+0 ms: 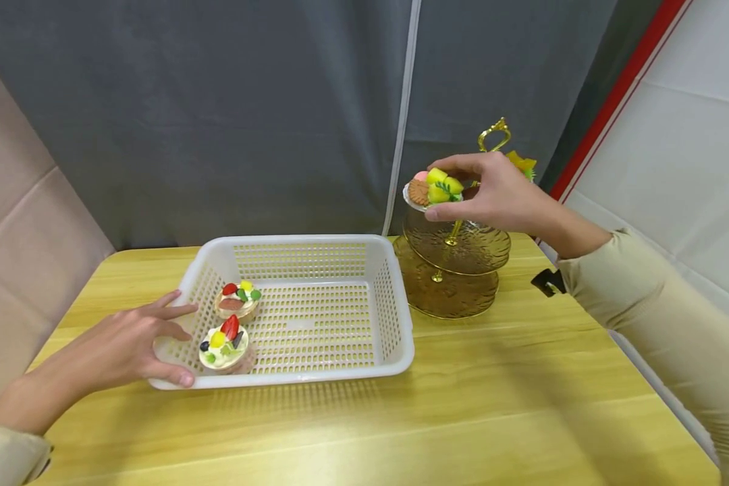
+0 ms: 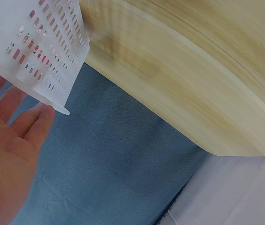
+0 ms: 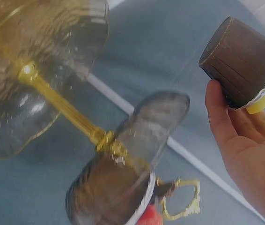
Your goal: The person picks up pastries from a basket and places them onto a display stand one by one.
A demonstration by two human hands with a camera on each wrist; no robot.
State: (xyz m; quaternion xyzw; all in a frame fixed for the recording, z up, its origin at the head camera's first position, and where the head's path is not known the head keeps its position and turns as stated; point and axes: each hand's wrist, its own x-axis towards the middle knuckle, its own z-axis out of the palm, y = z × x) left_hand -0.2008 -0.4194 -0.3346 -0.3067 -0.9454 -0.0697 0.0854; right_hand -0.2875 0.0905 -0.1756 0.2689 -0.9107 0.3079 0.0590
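My right hand [image 1: 492, 189] holds a toy cupcake [image 1: 440, 189] between thumb and fingers, over the left side of a gold tiered stand [image 1: 482, 253]. Yellow fruit cubes, a brown biscuit and a green sprig top the cupcake, and its brown cup [image 3: 240, 61] shows in the right wrist view. On the left, my left hand [image 1: 130, 341] lies at the end of a white plastic basket [image 1: 304, 378], fingers spread loosely over its rim. Inside, near that hand, sit two fruit-topped toy tarts, one with a strawberry [image 1: 225, 344], the other [image 1: 238, 300] behind it.
Another brown-cupped cake [image 3: 109, 187] stands on the stand's upper tier, mostly hidden by my right hand in the head view. A gold loop handle [image 1: 494, 135] tops the stand. Behind the wooden table [image 1: 364, 432] hangs a grey curtain [image 1: 249, 121]. A small black object [image 1: 548, 282] lies near the right sleeve.
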